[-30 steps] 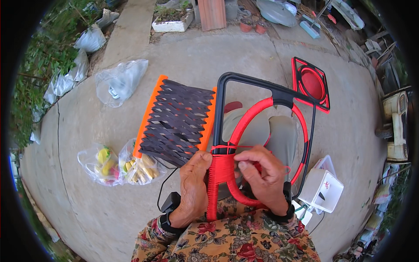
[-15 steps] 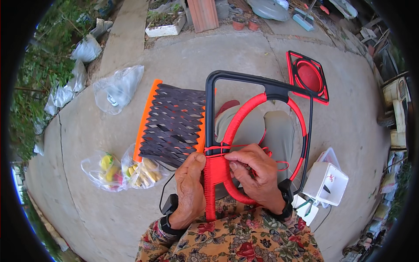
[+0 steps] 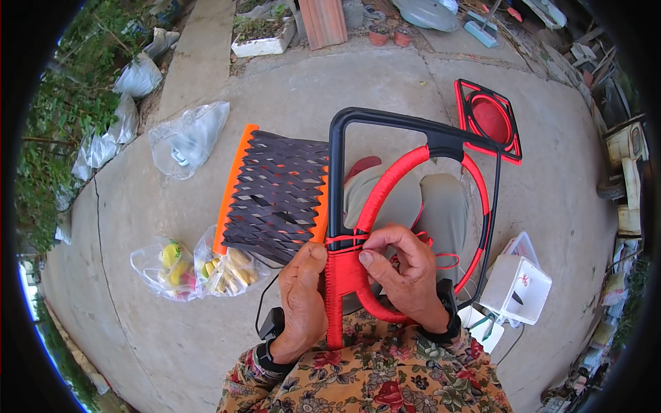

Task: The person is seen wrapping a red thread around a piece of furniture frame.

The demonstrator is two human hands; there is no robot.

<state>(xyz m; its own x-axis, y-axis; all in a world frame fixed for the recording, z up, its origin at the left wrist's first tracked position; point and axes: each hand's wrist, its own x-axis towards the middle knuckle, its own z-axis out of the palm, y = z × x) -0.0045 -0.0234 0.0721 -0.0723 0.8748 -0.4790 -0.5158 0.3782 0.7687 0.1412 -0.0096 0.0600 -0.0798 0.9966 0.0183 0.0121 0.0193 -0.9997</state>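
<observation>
Grey concrete (image 3: 172,337) spreads behind everything; at centre, a black framework (image 3: 337,179) is partly wrapped in red cord (image 3: 348,272); the left hand (image 3: 304,296), fingers closed, grips its left bar; the right hand (image 3: 407,272) pinches the cord between thumb and forefinger; a woven panel (image 3: 275,189) sits centre-left.

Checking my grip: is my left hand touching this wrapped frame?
Touching: head view shows your left hand against the wrapped frame, at its left edge.
</observation>
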